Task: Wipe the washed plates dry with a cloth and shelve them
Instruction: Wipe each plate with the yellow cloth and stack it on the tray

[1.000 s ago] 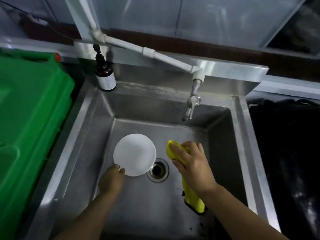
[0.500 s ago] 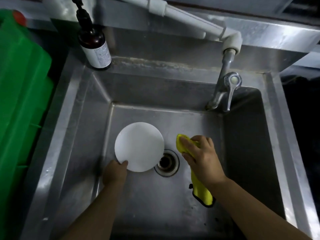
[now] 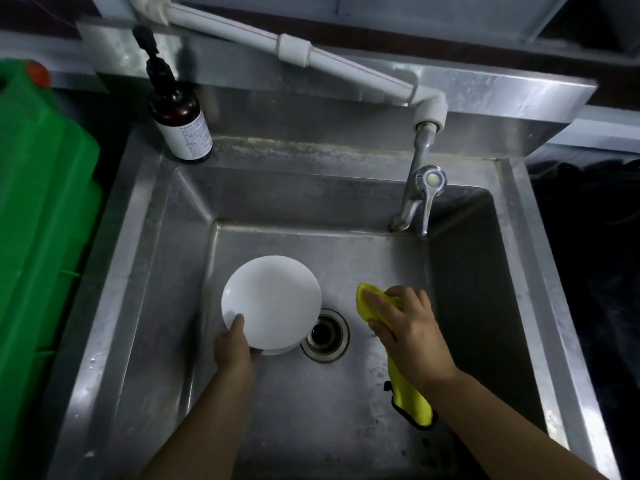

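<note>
A white round plate [image 3: 272,301] is inside the steel sink [image 3: 346,427], left of the drain. My left hand [image 3: 233,348] grips its near rim, thumb on the top face, fingers hidden beneath. A second white rim shows just under the plate's near edge. My right hand [image 3: 403,329] holds a yellow cloth [image 3: 410,398] to the right of the drain; the cloth's top is bunched under my fingers and its tail hangs down below my wrist.
A round drain [image 3: 325,332] lies between my hands. The tap [image 3: 420,199] hangs over the sink's back right. A brown pump bottle [image 3: 180,123] stands on the back left ledge. A green plastic crate [image 3: 38,237] fills the left; something dark lies at the right.
My left thumb has come over the plate's rim and the plate has tipped up off the sink floor. The camera has moved closer over the sink. My right hand keeps holding the cloth.
</note>
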